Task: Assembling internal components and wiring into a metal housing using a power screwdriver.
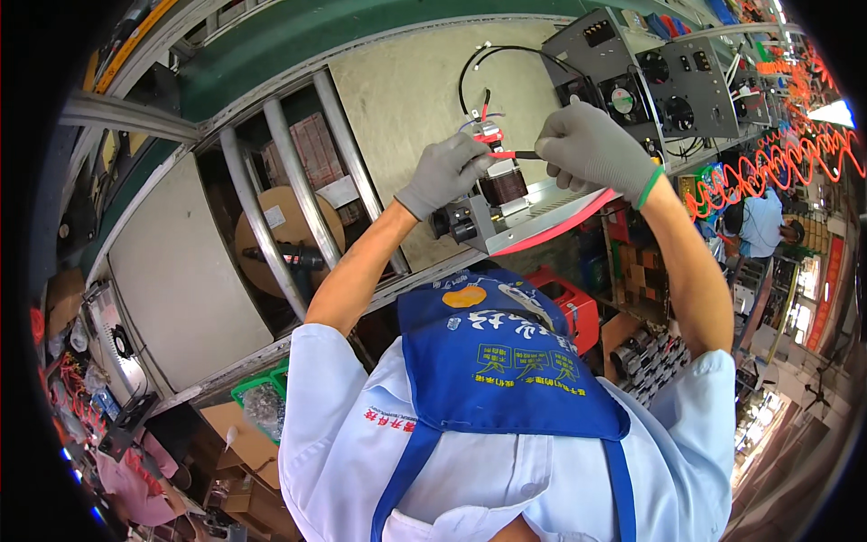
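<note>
Both my hands wear grey knit gloves. My left hand (pixel 444 173) is closed at the fingertips on the red sleeve (pixel 502 155) at the end of a short black cable (pixel 526 155). Fingers curled, my right hand (pixel 591 149) grips the other part of that cable, a little to the right. Just below lies an open metal chassis (pixel 551 212) with a red front panel (pixel 564 224). A dark wound transformer (pixel 504 186) stands in it, partly covered by my left hand. Another thin red-ended lead (pixel 487 101) sticks up behind the transformer.
Grey metal housings with fans (pixel 673 86) stand to the right on the bench. A looped black cable (pixel 462 81) lies behind my hands. Left of the bench plate (pixel 397 99) run metal rollers (pixel 293 163), with a cable reel (pixel 271 235) beneath. Orange coiled hoses (pixel 750 185) hang at right.
</note>
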Demonstrator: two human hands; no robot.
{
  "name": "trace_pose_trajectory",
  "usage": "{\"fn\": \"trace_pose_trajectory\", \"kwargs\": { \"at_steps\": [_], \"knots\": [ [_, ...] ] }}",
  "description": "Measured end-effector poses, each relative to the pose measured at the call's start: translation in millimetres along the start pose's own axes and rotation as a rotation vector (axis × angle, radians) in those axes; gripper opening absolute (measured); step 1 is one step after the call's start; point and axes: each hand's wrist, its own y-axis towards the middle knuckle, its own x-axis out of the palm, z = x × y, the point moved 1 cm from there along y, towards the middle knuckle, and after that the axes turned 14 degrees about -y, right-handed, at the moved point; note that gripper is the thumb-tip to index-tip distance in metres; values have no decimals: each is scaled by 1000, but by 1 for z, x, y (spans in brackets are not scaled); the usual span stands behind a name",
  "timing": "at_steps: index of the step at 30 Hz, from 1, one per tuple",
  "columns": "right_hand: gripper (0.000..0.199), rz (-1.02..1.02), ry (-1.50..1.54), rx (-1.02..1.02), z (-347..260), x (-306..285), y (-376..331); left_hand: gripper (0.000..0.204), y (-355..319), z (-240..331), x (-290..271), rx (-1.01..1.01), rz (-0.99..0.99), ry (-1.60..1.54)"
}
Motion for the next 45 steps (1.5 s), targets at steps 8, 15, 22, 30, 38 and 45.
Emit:
{"fn": "trace_pose_trajectory", "kwargs": {
  "at_steps": [8,15,22,30,38,45],
  "knots": [
    [22,-374,-50,-4,7,-22,27,17,5,3,3,42,-35,20],
    [22,-564,45,6,17,-3,31,17,1,3,0,-40,16,84],
    [24,-638,67,-10,40,21,37,14,2,0,3,50,4,84],
    [30,-399,-181,-193,40,55,51,16,3,-7,8,-30,126,88],
    [30,-246,-52,-286,61,94,57,16,2,-9,15,-114,167,-23],
    [30,-236,73,-388,77,111,71,21,-6,-17,16,-165,170,-2]
  ]
}}
